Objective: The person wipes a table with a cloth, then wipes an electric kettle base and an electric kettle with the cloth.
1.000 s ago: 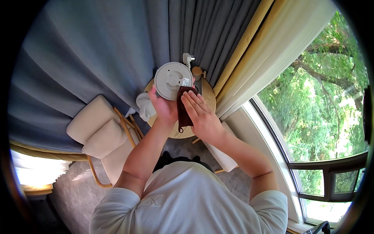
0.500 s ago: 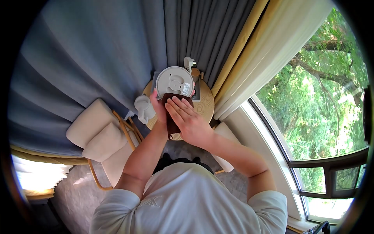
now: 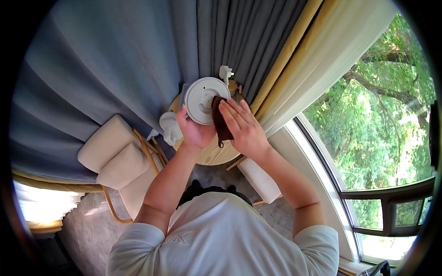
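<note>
A round white appliance base (image 3: 192, 97), its underside with moulded recesses turned toward me, is tilted up above the small table. My left hand (image 3: 195, 131) grips its lower edge, thumb up at the left side. In my right hand (image 3: 246, 129) is a dark brown cloth (image 3: 221, 125), spread under nearly straight fingers. The cloth lies against the right part of the base and hides it there. Behind the base's upper right rim stands a white power plug (image 3: 225, 72).
Below is a round wooden table (image 3: 216, 154). A white rounded vessel (image 3: 169, 125) stands on its left side. A beige cushioned chair (image 3: 124, 168) is at left, another beige seat (image 3: 258, 179) at right. Grey curtains (image 3: 115, 60) hang behind; a large window (image 3: 368, 119) is at right.
My right hand has swept the cloth rightward and slightly up, from over the base's lower part to its right edge. More of the base and my left palm now shows.
</note>
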Available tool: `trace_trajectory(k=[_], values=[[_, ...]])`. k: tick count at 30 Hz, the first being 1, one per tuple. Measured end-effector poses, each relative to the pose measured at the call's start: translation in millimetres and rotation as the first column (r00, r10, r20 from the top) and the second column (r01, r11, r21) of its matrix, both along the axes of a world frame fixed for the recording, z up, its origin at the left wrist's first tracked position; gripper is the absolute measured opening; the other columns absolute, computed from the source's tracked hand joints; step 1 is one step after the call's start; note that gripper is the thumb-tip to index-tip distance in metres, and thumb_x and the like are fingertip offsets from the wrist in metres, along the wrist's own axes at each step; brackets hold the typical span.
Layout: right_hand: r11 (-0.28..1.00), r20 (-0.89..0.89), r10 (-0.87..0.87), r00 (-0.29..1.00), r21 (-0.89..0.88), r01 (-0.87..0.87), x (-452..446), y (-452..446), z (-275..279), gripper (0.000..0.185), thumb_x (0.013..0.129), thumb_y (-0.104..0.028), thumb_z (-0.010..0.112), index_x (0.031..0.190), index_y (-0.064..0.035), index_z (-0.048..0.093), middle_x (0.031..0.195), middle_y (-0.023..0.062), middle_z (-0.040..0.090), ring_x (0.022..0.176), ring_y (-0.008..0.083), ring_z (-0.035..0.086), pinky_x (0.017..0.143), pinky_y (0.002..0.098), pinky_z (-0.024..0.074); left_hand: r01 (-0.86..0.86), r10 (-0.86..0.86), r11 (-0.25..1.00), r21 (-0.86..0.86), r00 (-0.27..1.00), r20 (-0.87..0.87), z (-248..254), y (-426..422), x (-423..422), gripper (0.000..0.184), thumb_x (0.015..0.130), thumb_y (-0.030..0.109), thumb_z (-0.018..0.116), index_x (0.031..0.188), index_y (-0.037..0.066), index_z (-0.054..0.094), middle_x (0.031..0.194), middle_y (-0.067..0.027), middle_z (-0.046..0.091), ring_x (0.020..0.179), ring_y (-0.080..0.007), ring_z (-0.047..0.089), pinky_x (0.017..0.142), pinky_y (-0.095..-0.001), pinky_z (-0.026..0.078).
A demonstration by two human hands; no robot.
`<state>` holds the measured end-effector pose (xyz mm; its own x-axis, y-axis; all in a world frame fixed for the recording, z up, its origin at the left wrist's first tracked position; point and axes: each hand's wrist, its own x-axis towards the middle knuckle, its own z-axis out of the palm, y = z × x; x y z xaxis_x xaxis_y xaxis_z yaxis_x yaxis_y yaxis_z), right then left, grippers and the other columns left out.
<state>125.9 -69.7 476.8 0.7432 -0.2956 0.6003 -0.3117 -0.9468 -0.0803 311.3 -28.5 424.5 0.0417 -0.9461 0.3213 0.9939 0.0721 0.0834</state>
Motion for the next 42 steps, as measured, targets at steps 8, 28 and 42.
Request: trace_trajectory(k=[8, 28, 42], values=[[0.997, 0.045, -0.048, 0.998, 0.065, 0.045, -7, -12, -13, 0.081, 0.074, 0.002, 0.072, 0.151, 0.0056, 0.047, 0.153, 0.0201, 0.057, 0.147, 0.0374, 0.052, 0.126, 0.0544, 0.0367, -0.156, 0.114, 0.974, 0.163, 0.964, 0.242, -6, -1, -3, 0.083, 0.096, 0.065, 0.049, 0.161, 0.013, 0.045, 0.163, -0.0107, 0.050, 0.150, -0.0319, 0.046, 0.125, -0.0506, 0.034], [0.894, 0.077, -0.142, 0.987, 0.437, 0.094, -15, -43, -58, 0.085, 0.072, 0.012, 0.062, 0.154, 0.0042, 0.045, 0.151, 0.0257, 0.056, 0.144, 0.0448, 0.050, 0.126, 0.0536, 0.0376, -0.200, 0.128, 0.937, 0.288, 0.960, 0.248, -53, -18, 0, 0.076, 0.097, 0.059, 0.051, 0.158, 0.014, 0.048, 0.161, -0.0088, 0.051, 0.148, -0.0306, 0.046, 0.126, -0.0514, 0.032], [0.795, 0.022, -0.229, 0.973, 0.582, 0.174, -22, -51, -135, 0.075, 0.077, 0.010, 0.062, 0.150, 0.0031, 0.049, 0.146, 0.0258, 0.059, 0.140, 0.0447, 0.054, 0.123, 0.0534, 0.0417, -0.150, 0.077, 0.900, 0.409, 0.979, 0.189, -136, -23, -11, 0.075, 0.099, 0.059, 0.049, 0.157, 0.012, 0.049, 0.160, -0.0094, 0.052, 0.147, -0.0313, 0.047, 0.127, -0.0519, 0.032]])
